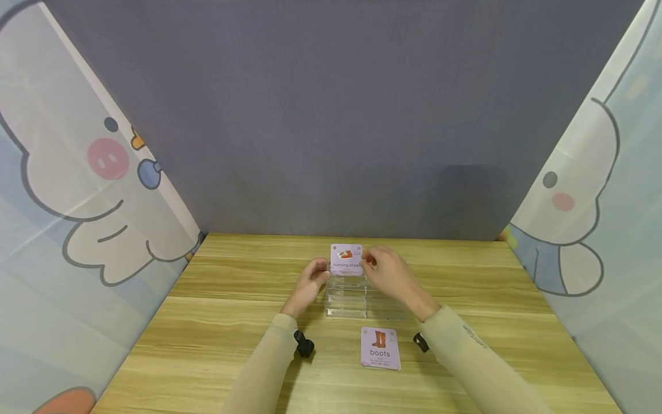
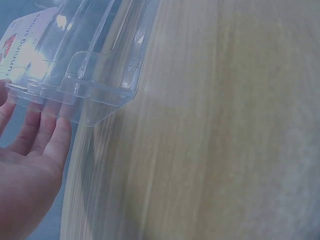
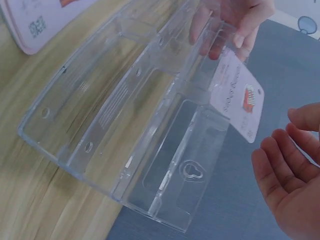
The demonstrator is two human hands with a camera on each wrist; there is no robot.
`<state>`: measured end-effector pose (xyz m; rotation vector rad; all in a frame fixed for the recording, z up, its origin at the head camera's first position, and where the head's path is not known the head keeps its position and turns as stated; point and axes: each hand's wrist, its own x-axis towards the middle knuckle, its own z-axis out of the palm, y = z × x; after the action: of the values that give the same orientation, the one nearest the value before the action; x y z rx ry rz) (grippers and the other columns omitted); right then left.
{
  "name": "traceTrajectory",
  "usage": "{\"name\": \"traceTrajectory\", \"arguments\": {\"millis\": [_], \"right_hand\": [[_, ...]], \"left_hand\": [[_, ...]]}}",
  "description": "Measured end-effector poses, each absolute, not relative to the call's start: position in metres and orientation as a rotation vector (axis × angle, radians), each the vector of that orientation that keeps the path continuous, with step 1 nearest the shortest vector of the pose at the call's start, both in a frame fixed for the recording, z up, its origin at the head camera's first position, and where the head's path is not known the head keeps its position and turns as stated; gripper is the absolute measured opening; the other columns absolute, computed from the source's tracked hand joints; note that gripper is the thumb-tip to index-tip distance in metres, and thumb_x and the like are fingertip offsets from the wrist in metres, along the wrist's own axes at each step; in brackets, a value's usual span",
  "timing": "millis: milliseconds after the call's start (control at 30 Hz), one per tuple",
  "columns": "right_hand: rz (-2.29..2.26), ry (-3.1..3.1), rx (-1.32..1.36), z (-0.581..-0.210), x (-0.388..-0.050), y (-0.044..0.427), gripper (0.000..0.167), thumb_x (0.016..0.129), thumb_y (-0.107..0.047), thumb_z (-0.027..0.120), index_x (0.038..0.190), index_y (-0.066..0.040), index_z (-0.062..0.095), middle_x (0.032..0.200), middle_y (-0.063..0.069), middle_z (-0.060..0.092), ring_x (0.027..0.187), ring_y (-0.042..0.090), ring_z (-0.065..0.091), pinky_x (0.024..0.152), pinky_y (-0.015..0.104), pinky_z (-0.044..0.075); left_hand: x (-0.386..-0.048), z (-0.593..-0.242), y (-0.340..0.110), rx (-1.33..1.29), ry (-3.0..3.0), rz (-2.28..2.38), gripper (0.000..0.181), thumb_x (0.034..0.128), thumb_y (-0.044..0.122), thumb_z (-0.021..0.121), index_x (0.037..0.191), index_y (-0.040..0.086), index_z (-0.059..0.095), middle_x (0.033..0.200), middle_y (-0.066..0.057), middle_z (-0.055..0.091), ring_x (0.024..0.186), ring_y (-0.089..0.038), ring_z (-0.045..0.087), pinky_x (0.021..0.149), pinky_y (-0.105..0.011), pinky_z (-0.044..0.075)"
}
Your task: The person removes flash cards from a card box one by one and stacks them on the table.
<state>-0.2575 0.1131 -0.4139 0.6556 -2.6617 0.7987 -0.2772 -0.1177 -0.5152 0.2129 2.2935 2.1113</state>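
Observation:
A clear plastic tiered card holder stands on the table. In its top back row, on the left side, a pink "running shoes" card sits upright. My left hand grips the holder's left end; the right wrist view shows the thumb at its upper edge, with fingers seen through the plastic. My right hand is just right of the card, fingers loosely bent, with a gap between them and the card. Nearer to me, a pink "boots" card lies face up; its thick edge suggests a stack.
The wood-grain table ends at a grey back panel. Cartoon-print curtains stand along both sides. The holder's lower tiers and right half hold no cards. A dark wrist device is strapped to my left wrist.

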Motion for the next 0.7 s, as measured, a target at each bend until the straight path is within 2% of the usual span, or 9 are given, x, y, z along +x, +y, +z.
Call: {"name": "traceTrajectory", "arguments": {"millis": [233, 467, 700], "right_hand": [[0.819, -2.602, 0.644, -0.417, -0.269, 0.11, 0.01, 0.093, -0.013, 0.073, 0.1, -0.006, 0.071, 0.092, 0.005, 0.066, 0.086, 0.022, 0.063, 0.075, 0.041, 0.054], [0.818, -2.539, 0.648, -0.414, -0.279, 0.105, 0.011, 0.093, -0.013, 0.073, 0.099, -0.004, 0.072, 0.096, 0.007, 0.067, 0.092, 0.026, 0.06, 0.079, 0.042, 0.053], [0.845, -2.547, 0.628, -0.411, -0.29, 0.099, 0.014, 0.093, -0.012, 0.072, 0.104, -0.003, 0.072, 0.1, 0.008, 0.067, 0.096, 0.026, 0.059, 0.084, 0.041, 0.051]], "left_hand": [[-0.277, -0.514, -0.118, 0.195, 2.287, 2.1, 0.029, 0.1003, 0.002, 0.059, 0.129, 0.004, 0.058, 0.121, -0.013, 0.058, 0.112, -0.024, 0.056, 0.094, -0.036, 0.049], [-0.276, -0.513, -0.117, 0.212, 2.286, 2.102, 0.033, 0.1, 0.004, 0.06, 0.132, 0.004, 0.057, 0.126, -0.015, 0.058, 0.115, -0.028, 0.055, 0.098, -0.043, 0.049], [-0.276, -0.513, -0.117, 0.215, 2.297, 2.098, 0.031, 0.0996, 0.002, 0.059, 0.13, 0.003, 0.058, 0.123, -0.014, 0.059, 0.114, -0.026, 0.056, 0.096, -0.039, 0.049]]}}
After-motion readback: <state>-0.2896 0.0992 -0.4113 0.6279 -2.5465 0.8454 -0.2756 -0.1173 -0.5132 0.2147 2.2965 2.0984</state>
